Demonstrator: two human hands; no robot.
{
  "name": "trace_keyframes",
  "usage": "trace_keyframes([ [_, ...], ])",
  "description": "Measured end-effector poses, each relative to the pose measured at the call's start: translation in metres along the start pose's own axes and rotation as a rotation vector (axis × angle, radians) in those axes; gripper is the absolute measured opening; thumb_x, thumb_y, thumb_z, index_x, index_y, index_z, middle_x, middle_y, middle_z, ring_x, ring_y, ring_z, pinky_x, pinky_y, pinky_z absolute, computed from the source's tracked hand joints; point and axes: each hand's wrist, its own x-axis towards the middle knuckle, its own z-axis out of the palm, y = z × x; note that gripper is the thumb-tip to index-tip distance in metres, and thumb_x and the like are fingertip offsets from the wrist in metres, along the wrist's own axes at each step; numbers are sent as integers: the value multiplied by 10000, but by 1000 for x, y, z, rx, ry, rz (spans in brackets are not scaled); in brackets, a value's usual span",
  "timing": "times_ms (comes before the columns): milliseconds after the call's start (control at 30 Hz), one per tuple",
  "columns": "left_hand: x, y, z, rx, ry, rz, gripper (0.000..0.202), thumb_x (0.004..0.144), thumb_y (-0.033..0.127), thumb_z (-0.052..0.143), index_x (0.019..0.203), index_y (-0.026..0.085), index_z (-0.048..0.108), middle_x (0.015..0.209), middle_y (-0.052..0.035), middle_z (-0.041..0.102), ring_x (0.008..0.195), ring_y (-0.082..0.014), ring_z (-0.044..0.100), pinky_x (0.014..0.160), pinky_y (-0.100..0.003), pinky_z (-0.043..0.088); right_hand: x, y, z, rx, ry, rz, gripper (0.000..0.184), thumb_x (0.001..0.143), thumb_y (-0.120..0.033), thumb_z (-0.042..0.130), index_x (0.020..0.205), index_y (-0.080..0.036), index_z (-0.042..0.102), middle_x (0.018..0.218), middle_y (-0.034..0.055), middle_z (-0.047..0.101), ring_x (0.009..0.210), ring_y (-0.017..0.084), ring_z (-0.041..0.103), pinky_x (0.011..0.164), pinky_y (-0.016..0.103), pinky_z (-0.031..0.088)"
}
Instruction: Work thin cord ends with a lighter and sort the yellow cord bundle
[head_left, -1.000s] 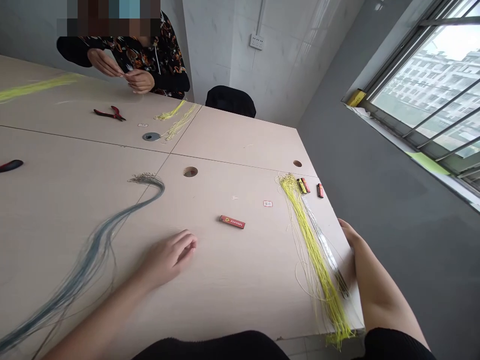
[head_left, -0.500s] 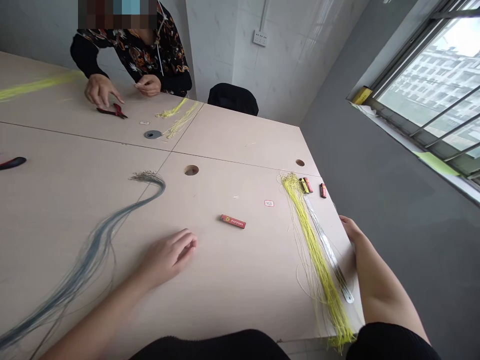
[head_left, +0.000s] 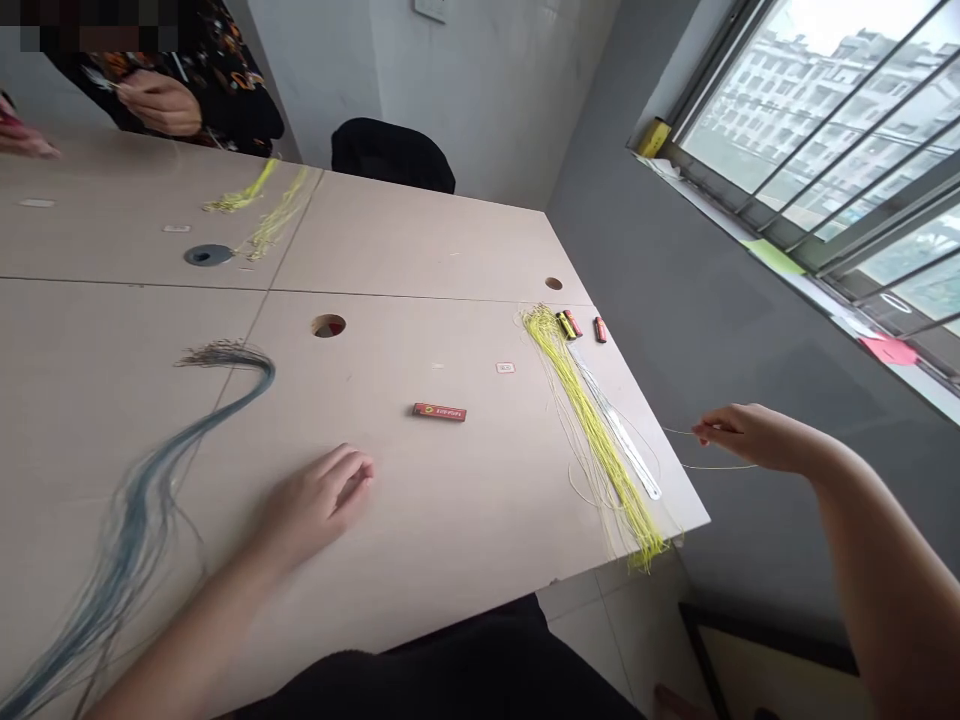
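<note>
My left hand (head_left: 322,500) rests on the pale laminate table (head_left: 420,240), fingers loosely curled and holding nothing. Nearest to it lie a red packet (head_left: 439,412) and a long bundle of grey-blue wires (head_left: 150,490). My right hand (head_left: 739,437) is out past the table's right edge, pinching a thin pale wire (head_left: 720,466). A bundle of yellow wires (head_left: 596,435) lies on the table's right side, beside a steel ruler (head_left: 619,425).
Several lighters (head_left: 568,324) stand at the far end of the yellow bundle. A co-worker's hands (head_left: 157,103) are at the far left, beyond smaller yellow bundles (head_left: 244,190). The table has round holes (head_left: 328,326). A black chair (head_left: 390,155) stands behind it, and a window (head_left: 810,120) is on the right.
My right hand has moved off the table edge to the right, with a thin wire in its fingers. The view has swung left. The co-worker's hand and the pliers have gone out of view.
</note>
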Motion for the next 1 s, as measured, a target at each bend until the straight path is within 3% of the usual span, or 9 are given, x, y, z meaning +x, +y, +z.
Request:
trace_keyframes([
  [33,0,-1,0,0,-2,9,248,876,375,366,808,222,548,858,-6,619,713,-149,576,606,-246,383,-15,-10,-1,-28,-139,-11,264,754,-454,610,702,-220,721,726,68,698,601,210,596,582,337,462],
  [133,-1,-3,0,-3,-7,30,254,875,381,362,805,221,547,870,-10,618,729,-155,576,611,-249,390,-45,-44,2,106,-316,-84,448,777,-572,585,1063,-244,687,857,65,690,715,202,611,631,322,488],
  [233,-2,-3,0,-2,-11,42,261,875,385,354,801,219,541,865,-12,616,729,-155,572,610,-250,393,-51,-74,16,297,-507,-104,708,811,-604,562,1410,-256,420,661,-14,566,559,127,507,554,272,455],
  [333,-3,-3,-2,-5,-23,54,256,875,373,349,798,216,537,858,-14,614,725,-152,571,618,-251,401,-41,-94,37,596,-596,-115,681,870,-570,527,1424,-216,351,643,-43,501,529,86,456,527,227,440],
  [433,-3,-3,-3,-11,-37,62,243,875,361,355,807,215,537,870,-13,614,723,-148,575,622,-249,410,-29,-107,59,938,-649,-3,549,897,-507,528,1342,-212,401,847,24,583,575,82,509,481,209,442],
  [600,-3,-3,-2,-2,-39,77,254,882,365,353,819,213,546,879,-14,616,747,-154,589,635,-257,425,-24,-124,85,1271,-557,94,414,892,-386,569,1248,-217,443,1008,65,597,792,150,636,721,317,562],
  [667,-3,-4,-1,16,-40,75,263,886,364,344,817,212,548,884,-16,618,749,-157,596,627,-262,428,-28,-131,94,1291,-542,76,395,862,-359,605,1209,-226,469,1044,67,597,793,147,631,712,318,556],
  [867,-2,4,-6,109,-20,153,273,899,333,346,892,198,583,945,-43,639,766,-176,638,604,-277,455,-45,-143,127,1098,-455,-91,253,727,-96,531,940,-213,463,1013,21,595,583,57,466,554,244,425],
  [1000,4,43,-9,138,-20,371,302,922,223,317,1031,175,594,1078,-87,651,895,-198,654,738,-310,494,-54,-151,146,830,-274,-345,267,721,-88,477,930,-225,383,1045,13,554,599,63,472,558,255,385],
])
